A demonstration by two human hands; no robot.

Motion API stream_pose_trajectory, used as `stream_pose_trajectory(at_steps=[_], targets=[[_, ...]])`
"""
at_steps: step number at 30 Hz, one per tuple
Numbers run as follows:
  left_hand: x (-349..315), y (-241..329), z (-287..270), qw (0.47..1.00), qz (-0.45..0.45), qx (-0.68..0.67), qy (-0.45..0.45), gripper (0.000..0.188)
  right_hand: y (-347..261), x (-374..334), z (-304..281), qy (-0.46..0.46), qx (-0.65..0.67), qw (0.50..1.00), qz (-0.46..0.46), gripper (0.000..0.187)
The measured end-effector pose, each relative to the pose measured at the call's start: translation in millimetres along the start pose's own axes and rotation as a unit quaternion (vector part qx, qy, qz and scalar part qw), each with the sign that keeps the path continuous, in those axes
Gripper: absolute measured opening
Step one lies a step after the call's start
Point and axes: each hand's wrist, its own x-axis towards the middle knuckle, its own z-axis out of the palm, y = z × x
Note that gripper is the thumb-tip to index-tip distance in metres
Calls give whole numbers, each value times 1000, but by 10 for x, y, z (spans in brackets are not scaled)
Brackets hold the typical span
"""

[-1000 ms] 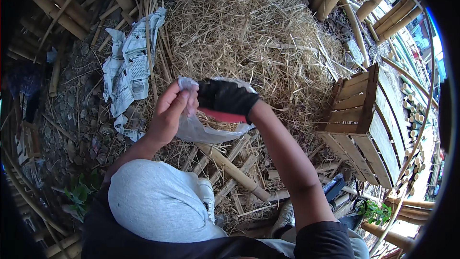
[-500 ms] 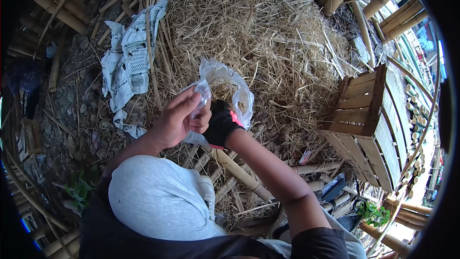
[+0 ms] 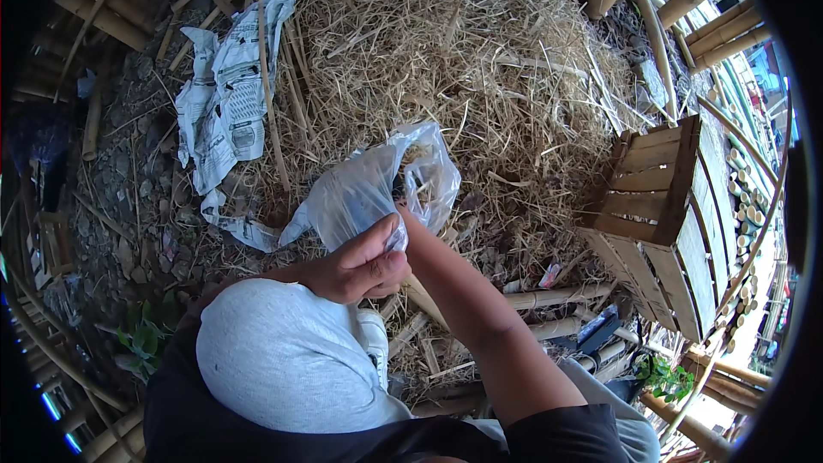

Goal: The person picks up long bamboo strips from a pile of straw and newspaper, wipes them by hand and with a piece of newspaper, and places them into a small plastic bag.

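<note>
A clear plastic bag (image 3: pixel 347 197) hangs in front of me over the straw, its mouth toward the right. My bare left hand (image 3: pixel 367 267) is closed on the gathered near edge of the bag, by my right wrist. My right hand (image 3: pixel 398 189) is down inside the bag; only a dark bit of its glove shows past the plastic. The bag's folds hide its fingers, so I cannot see whether it holds anything. Dry straw (image 3: pixel 454 60) spreads over the ground just beyond the bag.
Crumpled newspaper (image 3: pixel 236 94) lies on the stony ground to the left. A slatted wooden crate (image 3: pixel 660 223) stands at the right, beside a stack of cut bamboo (image 3: pixel 744 231). Bamboo poles (image 3: pixel 557 298) lie near my feet. My bent knee (image 3: pixel 283 351) is close below my left hand.
My right hand has gone deeper into the bag, so its glove is mostly hidden. My left hand has moved down and toward me, drawing the bag's edge to my right wrist.
</note>
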Motion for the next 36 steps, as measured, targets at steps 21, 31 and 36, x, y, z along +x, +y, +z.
stream_pose_trajectory(at_steps=[21,31,36], targets=[[-17,281,-279,962,115,-57,240,39,1517,-1452,-1798,-49,783,558,-271,81],[15,173,-205,980,37,-8,195,34,2766,-1125,-710,258,394,784,404,81],[117,101,-137,985,28,-10,170,22,2754,-660,-283,60,-8,912,405,110]])
